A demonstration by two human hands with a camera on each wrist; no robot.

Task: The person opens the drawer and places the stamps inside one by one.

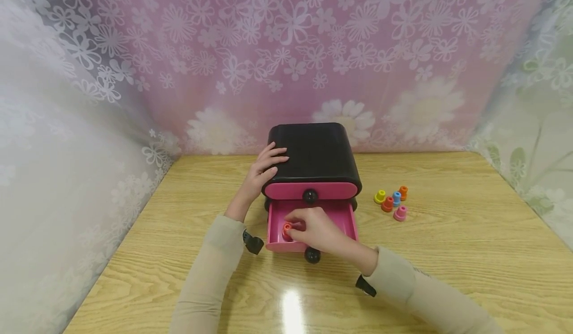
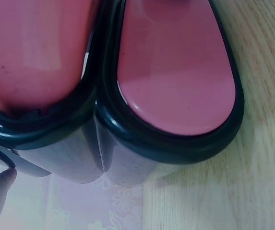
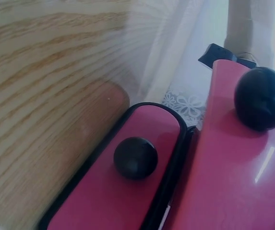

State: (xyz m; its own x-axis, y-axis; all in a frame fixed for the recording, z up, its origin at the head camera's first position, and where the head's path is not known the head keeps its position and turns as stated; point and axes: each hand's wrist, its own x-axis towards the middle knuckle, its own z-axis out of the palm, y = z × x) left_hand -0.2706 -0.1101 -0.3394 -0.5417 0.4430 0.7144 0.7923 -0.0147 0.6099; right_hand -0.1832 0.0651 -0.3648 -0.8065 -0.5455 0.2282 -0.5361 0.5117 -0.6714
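Wooden table (image 1: pixel 447 254), flowered curtains (image 1: pixel 313 50) on three sides; no readable writing or labels anywhere. Left hand (image 1: pixel 261 172) rested flat, fingers straight, on the black chest (image 1: pixel 315 152) at its left top edge. Upper drawer (image 1: pixel 311 190) stood closed; lower drawer (image 1: pixel 309 224) was pulled out. Right hand (image 1: pixel 315 232) reached inside it, fingers pinching an orange peg (image 1: pixel 287 231) at the drawer's left end. Five coloured pegs (image 1: pixel 391 202) clustered on the table, right of the chest.

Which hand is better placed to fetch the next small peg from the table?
Right. The pegs lie on the table right of the black cabinet, and the right hand is at the open lower drawer holding an orange peg. The left hand rests on the cabinet's far side.
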